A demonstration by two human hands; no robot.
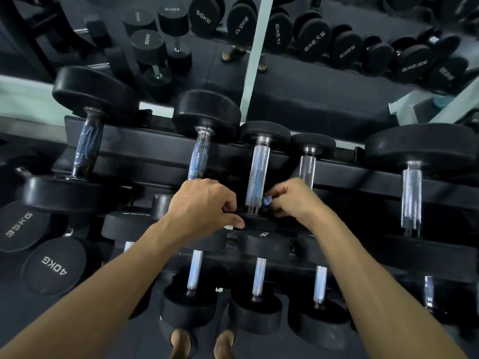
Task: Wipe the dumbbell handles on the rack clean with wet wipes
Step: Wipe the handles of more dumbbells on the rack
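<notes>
A black dumbbell with a knurled chrome handle lies on the upper tier of the black rack, in the middle of the view. My left hand grips the rim of its near rubber head, thumb underneath. My right hand pinches a small bluish wet wipe against the lower end of that handle. Most of the wipe is hidden in my fingers.
Other dumbbells flank it on the upper tier, such as one on the left and one on the right. A lower tier holds several more. Large 35KG and 40KG heads sit lower left. A mirror behind reflects the rack. My feet show below.
</notes>
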